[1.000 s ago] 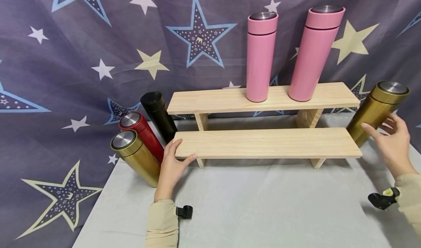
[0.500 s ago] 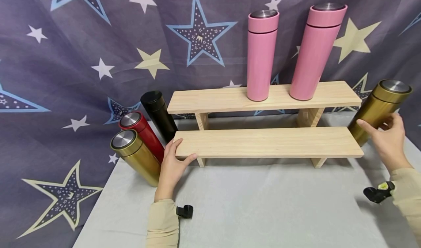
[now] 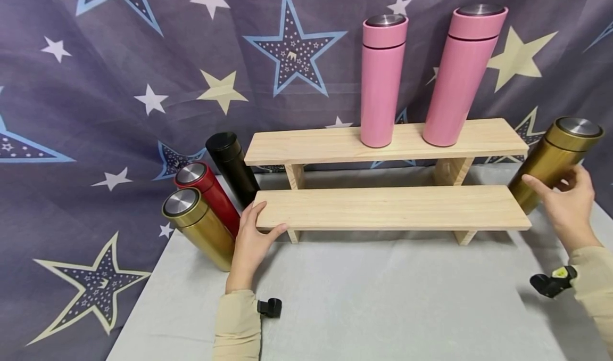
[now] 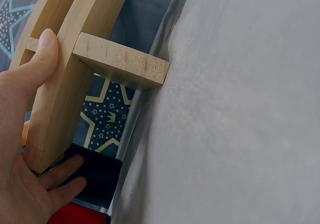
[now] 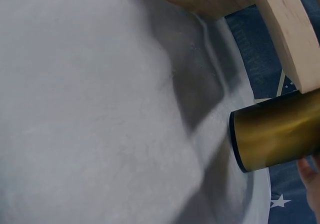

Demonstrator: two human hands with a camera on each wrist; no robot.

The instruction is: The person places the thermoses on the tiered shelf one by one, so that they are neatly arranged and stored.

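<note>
My left hand [image 3: 251,244] grips the left end of the lower shelf [image 3: 392,209] of a two-step wooden stand, thumb along its front edge. In the left wrist view the thumb [image 4: 42,59] lies against the board and the fingers reach past its end. My right hand [image 3: 570,206] holds a gold thermos flask [image 3: 551,158] with a steel-topped lid, beside the stand's right end. The right wrist view has the flask's dark-rimmed base [image 5: 239,143] close to the cloth; whether it touches, I cannot tell. Two pink flasks, one left [image 3: 383,84] and one right [image 3: 462,79], stand on the upper shelf [image 3: 316,145].
Left of the stand, a black flask [image 3: 233,166], a red flask [image 3: 208,196] and another gold flask [image 3: 200,230] stand close together near my left hand. A pale cloth [image 3: 383,297] covers the table. Behind hangs a purple star-patterned curtain [image 3: 172,68].
My right wrist has shifted slightly up and left, while the gold flask in that hand has hardly moved. The left hand stays on the lower shelf.
</note>
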